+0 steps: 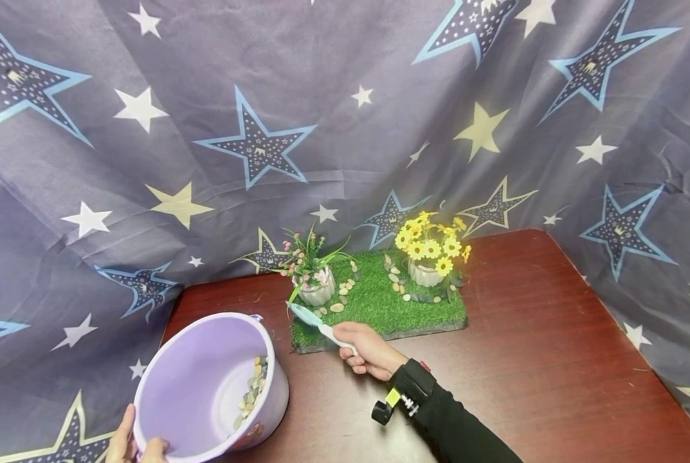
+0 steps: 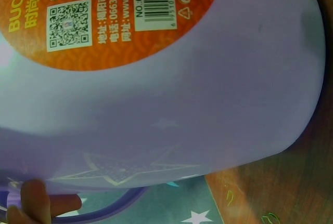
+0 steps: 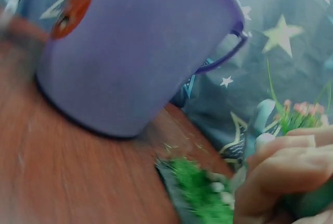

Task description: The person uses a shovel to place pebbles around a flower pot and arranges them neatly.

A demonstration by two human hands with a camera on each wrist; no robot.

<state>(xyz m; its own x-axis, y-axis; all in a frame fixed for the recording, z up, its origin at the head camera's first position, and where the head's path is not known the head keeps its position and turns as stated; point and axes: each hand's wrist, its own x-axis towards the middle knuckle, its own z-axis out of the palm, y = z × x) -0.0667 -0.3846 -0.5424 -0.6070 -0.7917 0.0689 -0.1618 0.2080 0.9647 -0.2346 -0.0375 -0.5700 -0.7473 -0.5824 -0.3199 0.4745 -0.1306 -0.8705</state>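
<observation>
A purple bucket [image 1: 279, 392] tilts at the table's left, its mouth towards me, with pebbles [image 1: 254, 392] against its inner right side. My left hand [image 1: 133, 444] grips the near-left rim; in the left wrist view, only a few fingers [image 2: 39, 200] show past the bucket wall. My right hand [image 1: 370, 350] holds a small garden trowel [image 1: 305, 314] by its white handle. The light blue blade points left, over the front-left part of the grass mat [image 1: 373, 302]. Near its tip stands a ribbed white pot [image 1: 317, 290] of pink flowers [image 1: 304, 257]. Whether the blade carries anything cannot be made out.
Yellow flowers [image 1: 428, 243] in a white pot [image 1: 424, 273] stand on the mat's right part. Stones [image 1: 345, 292] lie around both pots. The brown table [image 1: 530, 321] meets a star-patterned cloth [image 1: 333, 148] at the back and sides.
</observation>
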